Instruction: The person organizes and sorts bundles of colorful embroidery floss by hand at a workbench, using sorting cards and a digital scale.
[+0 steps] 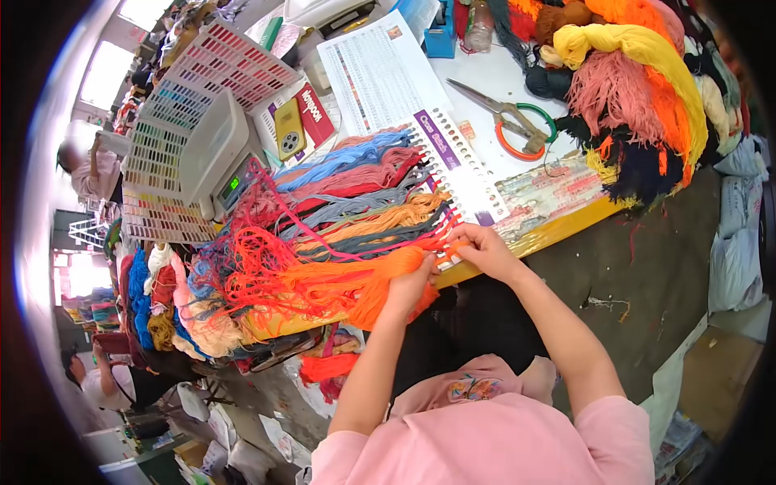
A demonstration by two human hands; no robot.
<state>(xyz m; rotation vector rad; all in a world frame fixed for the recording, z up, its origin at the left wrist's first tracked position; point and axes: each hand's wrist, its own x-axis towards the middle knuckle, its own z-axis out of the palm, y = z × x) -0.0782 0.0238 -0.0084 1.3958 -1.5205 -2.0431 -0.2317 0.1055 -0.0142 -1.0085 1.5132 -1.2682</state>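
Note:
A thick bundle of orange embroidery thread point(343, 284) lies across the table's front edge, its loose strands spreading to the left. My left hand point(411, 289) is closed around the bundle near its right end. Just right of it, my right hand point(487, 252) pinches the end of the orange thread beside the card's lower holes. The white punched card point(457, 166), with a purple "Cross Stitch" label, lies flat. Blue, red, grey and tan thread hanks point(356, 190) run leftward from its holes. My right fingertips partly hide the card's lower end.
Scissors point(517, 125) with red and green handles lie beyond the card. Yellow, pink and orange yarn point(647, 89) is heaped at the right. A scale point(218, 153), colour chart point(162, 158), phone point(289, 129) and printed sheet point(380, 69) stand behind. Two people are at the far left.

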